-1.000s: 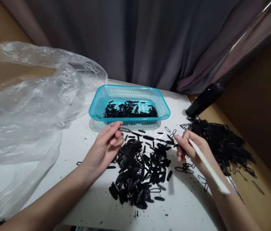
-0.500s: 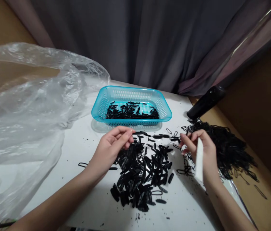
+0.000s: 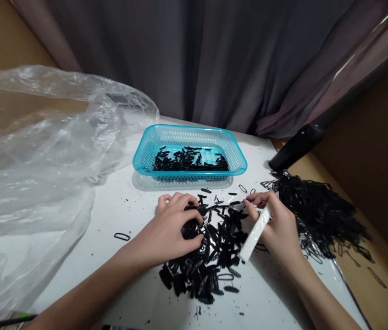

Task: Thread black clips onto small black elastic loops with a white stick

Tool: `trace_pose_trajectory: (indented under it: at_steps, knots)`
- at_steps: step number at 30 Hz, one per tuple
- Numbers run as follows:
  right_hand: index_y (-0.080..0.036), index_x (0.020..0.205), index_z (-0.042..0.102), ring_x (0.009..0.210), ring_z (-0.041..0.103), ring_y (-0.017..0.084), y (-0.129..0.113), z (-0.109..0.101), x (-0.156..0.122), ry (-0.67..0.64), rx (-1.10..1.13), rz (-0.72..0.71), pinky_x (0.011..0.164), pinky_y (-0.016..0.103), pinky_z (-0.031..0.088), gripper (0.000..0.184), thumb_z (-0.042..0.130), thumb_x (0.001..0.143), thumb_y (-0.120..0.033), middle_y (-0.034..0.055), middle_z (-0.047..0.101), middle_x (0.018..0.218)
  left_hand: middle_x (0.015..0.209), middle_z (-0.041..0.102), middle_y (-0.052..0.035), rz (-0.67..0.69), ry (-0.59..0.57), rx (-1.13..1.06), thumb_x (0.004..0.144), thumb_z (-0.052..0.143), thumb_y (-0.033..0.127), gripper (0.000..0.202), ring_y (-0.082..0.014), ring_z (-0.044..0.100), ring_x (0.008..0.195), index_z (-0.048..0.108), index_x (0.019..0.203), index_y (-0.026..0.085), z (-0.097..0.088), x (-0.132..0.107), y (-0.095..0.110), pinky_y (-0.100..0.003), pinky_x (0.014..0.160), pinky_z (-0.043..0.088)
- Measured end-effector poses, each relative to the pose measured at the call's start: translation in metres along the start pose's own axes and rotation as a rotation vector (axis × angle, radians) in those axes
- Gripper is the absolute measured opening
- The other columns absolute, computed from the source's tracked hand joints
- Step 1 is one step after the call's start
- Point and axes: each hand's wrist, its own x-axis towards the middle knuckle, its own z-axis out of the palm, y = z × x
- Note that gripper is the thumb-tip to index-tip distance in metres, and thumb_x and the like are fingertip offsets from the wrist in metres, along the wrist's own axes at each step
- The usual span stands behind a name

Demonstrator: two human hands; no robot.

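Observation:
My left hand (image 3: 178, 224) lies over the left side of a pile of small black elongated pieces (image 3: 214, 247). Its fingers are curved and its thumb stands apart, touching the pieces; whether any sit under the palm is hidden. My right hand (image 3: 274, 220) is closed around a flat white stick-like tool (image 3: 256, 236), which slants down toward the pile; its far end is hidden by the fingers. The right thumb and fingertips are pinched at the pile's upper right edge, close to a thin dark strip among the pieces.
Behind the pile stands a blue perforated basket (image 3: 190, 173) with black pieces inside. A heap of thin black loops (image 3: 321, 213) lies at the right, beside a black cylindrical object (image 3: 295, 147). Clear plastic sheeting (image 3: 42, 183) covers the left side. A dark curtain (image 3: 166, 59) hangs behind.
My left hand has gone from a pinch above the pile to spread fingers down on it. My right hand has moved left toward the pile, and the white tool has tilted.

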Motion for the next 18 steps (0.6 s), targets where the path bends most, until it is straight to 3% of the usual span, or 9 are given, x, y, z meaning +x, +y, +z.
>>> trace_pose_trajectory:
  at_steps: [10,18]
  knots:
    - [-0.025,0.086,0.052,0.095,0.064,0.026,0.005,-0.002,0.002,-0.044,0.022,-0.029,0.080,0.038,0.045,0.011,0.060,0.091,-0.030,0.0079,0.069,0.103,0.115,0.059,-0.0063,-0.008,0.018,-0.002,0.089,0.064,0.028,0.010,-0.0291,0.050,0.111,0.072,0.085,0.024,0.011,-0.001,-0.004,-0.049,0.096,0.027]
    - [-0.024,0.087,0.052,0.094,0.063,0.027,0.005,-0.002,0.002,-0.071,0.058,-0.017,0.082,0.040,0.044,0.011,0.060,0.091,-0.029,0.0084,0.070,0.104,0.108,0.059,-0.0045,-0.045,0.051,-0.084,0.090,0.060,0.025,0.014,-0.0264,0.052,0.105,0.071,0.082,0.023,0.014,0.001,-0.003,-0.049,0.094,0.028]
